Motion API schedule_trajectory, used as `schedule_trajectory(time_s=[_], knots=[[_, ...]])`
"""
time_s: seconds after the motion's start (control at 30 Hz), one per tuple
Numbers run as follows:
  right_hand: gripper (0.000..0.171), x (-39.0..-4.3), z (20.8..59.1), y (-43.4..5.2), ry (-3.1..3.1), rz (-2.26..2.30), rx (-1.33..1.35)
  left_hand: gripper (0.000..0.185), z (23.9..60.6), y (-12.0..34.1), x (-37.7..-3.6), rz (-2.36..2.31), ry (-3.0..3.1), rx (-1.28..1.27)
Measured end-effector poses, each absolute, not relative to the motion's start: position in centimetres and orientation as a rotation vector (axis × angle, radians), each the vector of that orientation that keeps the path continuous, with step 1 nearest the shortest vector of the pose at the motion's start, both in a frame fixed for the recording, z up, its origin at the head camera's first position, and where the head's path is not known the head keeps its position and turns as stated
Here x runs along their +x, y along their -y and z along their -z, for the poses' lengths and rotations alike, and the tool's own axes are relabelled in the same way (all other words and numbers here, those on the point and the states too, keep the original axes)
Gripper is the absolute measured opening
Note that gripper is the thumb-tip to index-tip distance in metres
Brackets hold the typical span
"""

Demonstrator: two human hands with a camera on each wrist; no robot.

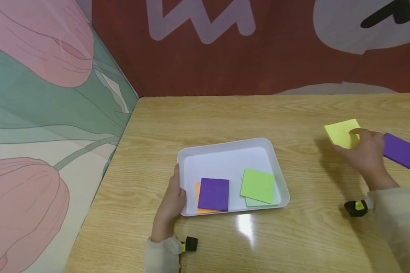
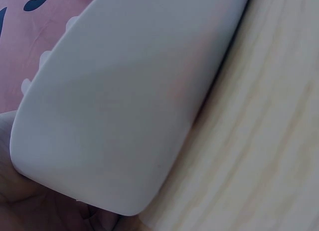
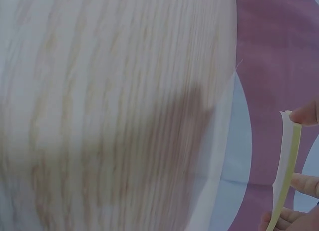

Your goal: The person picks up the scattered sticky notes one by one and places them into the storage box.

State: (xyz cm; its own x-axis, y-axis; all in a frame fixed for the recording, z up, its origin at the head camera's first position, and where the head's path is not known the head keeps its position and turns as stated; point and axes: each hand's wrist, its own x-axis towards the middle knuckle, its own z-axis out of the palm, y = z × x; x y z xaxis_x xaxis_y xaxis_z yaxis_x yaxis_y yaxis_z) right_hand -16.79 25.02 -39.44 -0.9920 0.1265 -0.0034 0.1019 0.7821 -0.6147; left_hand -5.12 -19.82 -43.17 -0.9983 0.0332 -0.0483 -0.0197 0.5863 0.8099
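Note:
My right hand [image 1: 365,155] pinches a pad of yellow sticky notes [image 1: 341,132] between thumb and fingers, raised over the right side of the table. Edge-on in the right wrist view, the yellow pad [image 3: 286,171] looks thin and slightly bent. A purple pad [image 1: 401,150] lies just right of that hand. At the white tray [image 1: 225,147], my left hand [image 1: 172,199] holds the left wall, thumb at the rim and fingers along the outside. Inside, a purple pad [image 1: 213,194] overlaps an orange one [image 1: 203,211], and a bright green pad [image 1: 257,185] overlaps a pale green one [image 1: 256,203].
The wooden table [image 1: 225,117] runs back to a dark red patterned cloth [image 1: 205,68]. A flower-patterned cloth [image 1: 54,125] hangs along the left edge. Both wrists wear small black cameras, the right one [image 1: 356,208] low over the tabletop.

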Motion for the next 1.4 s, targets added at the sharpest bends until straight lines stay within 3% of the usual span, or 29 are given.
schedule_trajectory(time_s=[1.4], knots=[[0.070, -15.5, 37.9, -22.0, 2.943, -1.116, -0.053, 0.065, 43.1, 19.9, -5.1, -1.410, -2.742, 0.012]])
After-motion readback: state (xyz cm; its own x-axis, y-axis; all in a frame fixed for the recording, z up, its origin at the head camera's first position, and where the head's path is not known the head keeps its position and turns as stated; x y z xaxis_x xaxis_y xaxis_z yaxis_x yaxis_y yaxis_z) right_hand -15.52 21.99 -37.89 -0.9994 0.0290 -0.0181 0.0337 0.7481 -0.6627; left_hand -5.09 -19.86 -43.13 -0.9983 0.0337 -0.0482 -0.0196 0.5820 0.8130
